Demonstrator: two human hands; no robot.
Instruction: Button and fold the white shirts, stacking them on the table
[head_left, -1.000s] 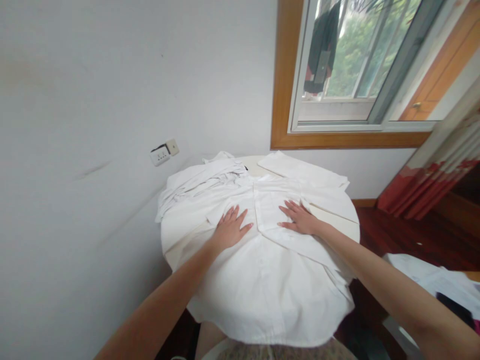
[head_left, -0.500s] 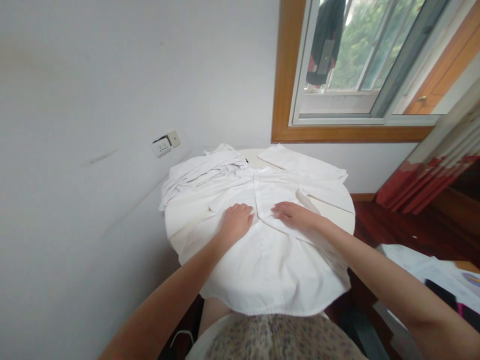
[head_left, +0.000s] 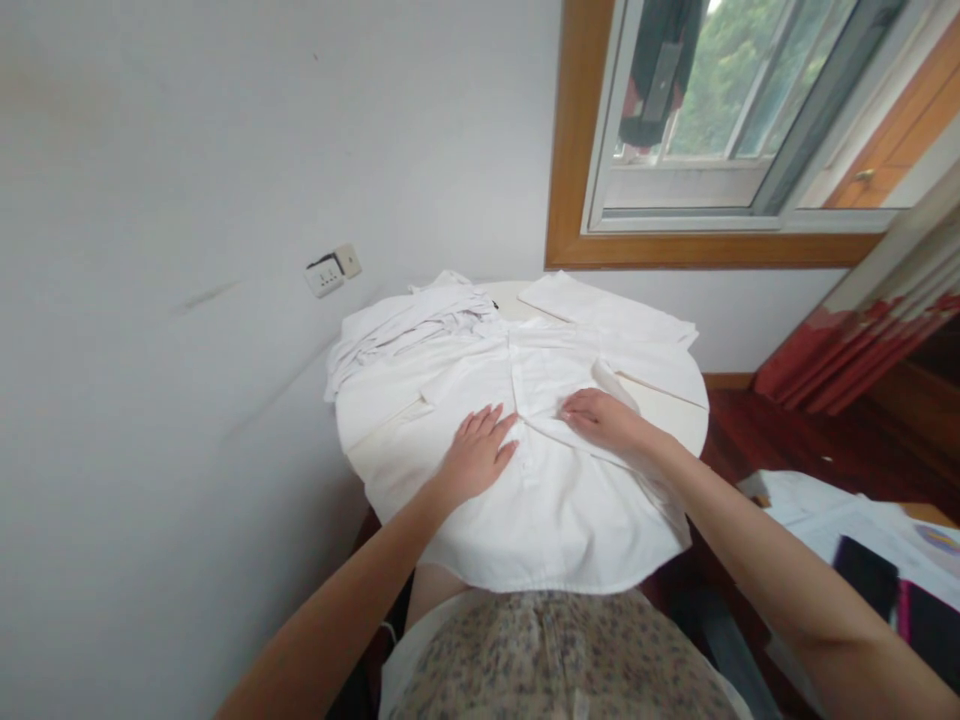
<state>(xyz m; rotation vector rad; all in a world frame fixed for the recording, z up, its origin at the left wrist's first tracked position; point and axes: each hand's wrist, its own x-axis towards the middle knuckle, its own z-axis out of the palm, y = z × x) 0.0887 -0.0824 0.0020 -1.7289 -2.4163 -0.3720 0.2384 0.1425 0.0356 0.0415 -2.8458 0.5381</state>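
A white shirt [head_left: 547,510] lies spread over a small round table [head_left: 675,420], its hem hanging over the near edge. My left hand [head_left: 476,455] rests flat on the shirt left of the button line, fingers stretched out. My right hand [head_left: 604,418] lies palm down on the folded right side of the shirt, fingers slightly curled and together, holding nothing.
A heap of white garments [head_left: 405,330] sits at the table's far left, a folded white piece [head_left: 607,312] at the far right. A wall socket [head_left: 330,270] and a wood-framed window [head_left: 712,130] are behind. Red curtain [head_left: 862,350] and papers [head_left: 847,530] lie to the right.
Both hands slid toward me down the shirt's front. My left hand curled briefly and is flat again. The view tilted down, showing more of my lap.
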